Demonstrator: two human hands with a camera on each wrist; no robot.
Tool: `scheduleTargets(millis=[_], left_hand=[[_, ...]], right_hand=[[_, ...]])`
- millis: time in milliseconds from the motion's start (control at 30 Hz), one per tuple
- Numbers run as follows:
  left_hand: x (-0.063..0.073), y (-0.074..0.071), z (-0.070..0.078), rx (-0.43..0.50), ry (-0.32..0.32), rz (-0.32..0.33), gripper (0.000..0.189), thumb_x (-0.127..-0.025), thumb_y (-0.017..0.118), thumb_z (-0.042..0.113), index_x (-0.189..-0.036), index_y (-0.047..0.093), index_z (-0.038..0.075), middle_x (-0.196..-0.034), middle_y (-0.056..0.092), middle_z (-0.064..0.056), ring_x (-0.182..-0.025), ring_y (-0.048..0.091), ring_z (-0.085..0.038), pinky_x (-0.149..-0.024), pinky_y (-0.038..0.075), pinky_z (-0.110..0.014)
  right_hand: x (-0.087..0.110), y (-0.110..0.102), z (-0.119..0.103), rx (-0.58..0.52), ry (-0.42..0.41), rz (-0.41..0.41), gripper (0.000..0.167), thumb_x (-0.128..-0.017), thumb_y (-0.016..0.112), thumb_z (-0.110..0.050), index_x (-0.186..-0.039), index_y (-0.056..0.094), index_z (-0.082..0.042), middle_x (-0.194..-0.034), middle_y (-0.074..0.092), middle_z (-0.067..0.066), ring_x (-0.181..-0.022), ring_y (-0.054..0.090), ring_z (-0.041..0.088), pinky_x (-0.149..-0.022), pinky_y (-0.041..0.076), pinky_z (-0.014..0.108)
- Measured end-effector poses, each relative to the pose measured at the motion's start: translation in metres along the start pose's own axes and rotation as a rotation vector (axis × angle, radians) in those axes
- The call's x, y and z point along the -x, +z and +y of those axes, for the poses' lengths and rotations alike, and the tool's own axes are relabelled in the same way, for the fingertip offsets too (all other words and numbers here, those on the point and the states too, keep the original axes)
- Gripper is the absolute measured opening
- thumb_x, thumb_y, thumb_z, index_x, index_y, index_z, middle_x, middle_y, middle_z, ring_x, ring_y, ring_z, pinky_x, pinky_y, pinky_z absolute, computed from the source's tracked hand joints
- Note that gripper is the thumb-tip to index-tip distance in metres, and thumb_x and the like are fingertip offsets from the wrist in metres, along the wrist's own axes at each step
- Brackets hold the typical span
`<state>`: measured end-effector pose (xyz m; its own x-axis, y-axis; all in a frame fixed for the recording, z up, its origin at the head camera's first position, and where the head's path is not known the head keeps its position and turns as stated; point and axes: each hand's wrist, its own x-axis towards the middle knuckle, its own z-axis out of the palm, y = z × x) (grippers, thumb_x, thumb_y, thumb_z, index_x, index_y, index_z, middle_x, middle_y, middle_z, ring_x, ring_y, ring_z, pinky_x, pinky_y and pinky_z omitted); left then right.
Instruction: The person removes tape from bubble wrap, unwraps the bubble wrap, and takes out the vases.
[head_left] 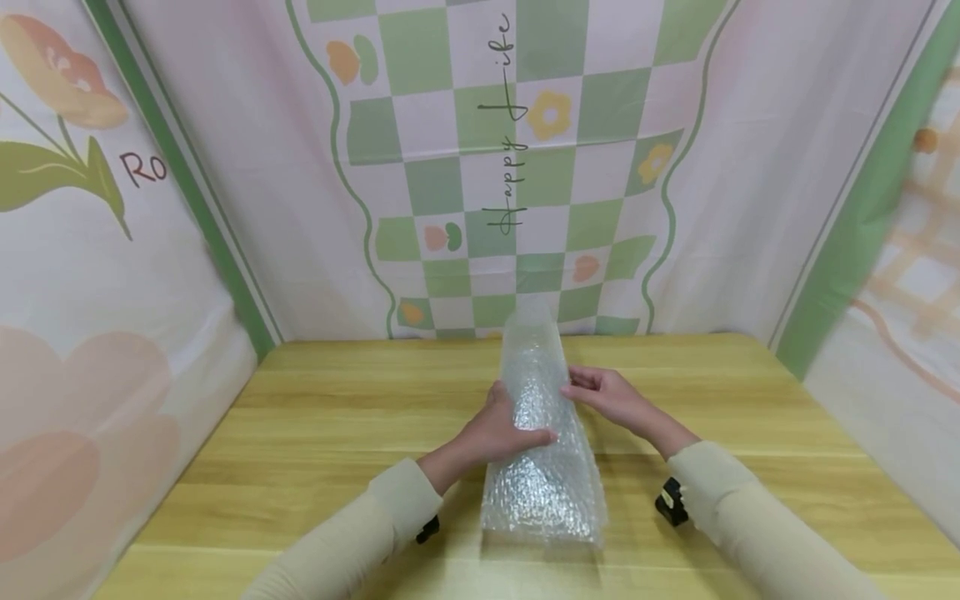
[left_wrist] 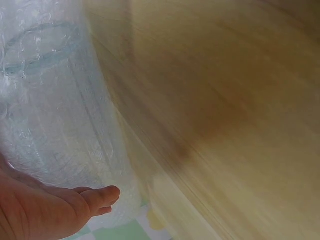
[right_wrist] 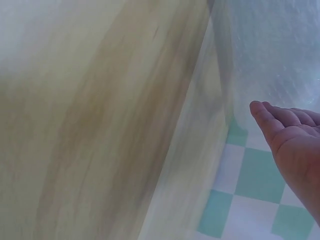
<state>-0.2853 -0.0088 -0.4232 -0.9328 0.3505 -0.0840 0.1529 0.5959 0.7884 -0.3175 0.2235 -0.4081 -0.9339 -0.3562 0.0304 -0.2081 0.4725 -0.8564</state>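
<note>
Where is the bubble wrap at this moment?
In the head view, the bubble wrap is just right of centre, over the wooden table, with the left hand at its left and the right hand at its right.

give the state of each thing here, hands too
Bubble wrap: around a clear object, between the hands; whether sealed, cannot tell
Clear round-rimmed object: covered, seen through the wrap
Left hand: thumb straight across the wrap
Right hand: at the wrap's right edge
Wall cloth: hanging
</note>
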Motion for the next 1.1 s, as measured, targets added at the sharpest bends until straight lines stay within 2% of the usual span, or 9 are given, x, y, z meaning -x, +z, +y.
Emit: scheduleTargets(millis=[233, 600, 767, 1100], left_hand=[[-0.0013, -0.0006, 0.0011, -0.005, 0.006, 0.006, 0.13, -0.074, 0.074, 0.063, -0.152, -0.006, -0.004, -0.155, 0.015, -0.029, -0.138, 0.03, -0.038, -0.108, 0.033, -0.048], [0.0001, -0.0007, 0.0041, -0.017, 0.009, -0.003, 0.13, -0.075, 0.074, 0.061, -0.152, -0.006, -0.004, -0.156, 0.011, -0.029, -0.139, 0.028, -0.04, -0.109, 0.031, -0.049], [-0.0002, -0.0006, 0.0039, -0.023, 0.013, -0.009, 0.13, -0.075, 0.074, 0.061, -0.152, -0.007, -0.005, -0.156, 0.009, -0.03, -0.139, 0.027, -0.04, -0.11, 0.03, -0.048], [-0.0003, -0.0003, 0.0026, -0.004, 0.009, -0.007, 0.129, -0.075, 0.075, 0.06, -0.152, -0.007, -0.005, -0.156, 0.009, -0.029, -0.139, 0.026, -0.039, -0.11, 0.029, -0.048]], right_hand=[[-0.0017, -0.0017, 0.0036, -0.034, -0.026, -0.013, 0.07, -0.098, 0.06, -0.032, -0.144, 0.031, 0.013, -0.146, 0.036, 0.029, -0.133, 0.038, 0.042, -0.106, 0.035, 0.047], [-0.0048, -0.0049, 0.0081, -0.102, -0.051, -0.036, 0.065, -0.097, 0.062, -0.02, -0.142, 0.031, 0.016, -0.144, 0.036, 0.031, -0.131, 0.041, 0.042, -0.102, 0.04, 0.04], [-0.0074, -0.0051, 0.0063, -0.083, -0.065, -0.032, 0.061, -0.096, 0.062, -0.013, -0.139, 0.033, 0.019, -0.139, 0.041, 0.033, -0.128, 0.043, 0.043, -0.1, 0.042, 0.039], [-0.0074, 0.0003, 0.0022, -0.013, -0.069, -0.016, 0.057, -0.096, 0.059, -0.011, -0.139, 0.034, 0.018, -0.137, 0.045, 0.033, -0.125, 0.047, 0.043, -0.1, 0.043, 0.041]])
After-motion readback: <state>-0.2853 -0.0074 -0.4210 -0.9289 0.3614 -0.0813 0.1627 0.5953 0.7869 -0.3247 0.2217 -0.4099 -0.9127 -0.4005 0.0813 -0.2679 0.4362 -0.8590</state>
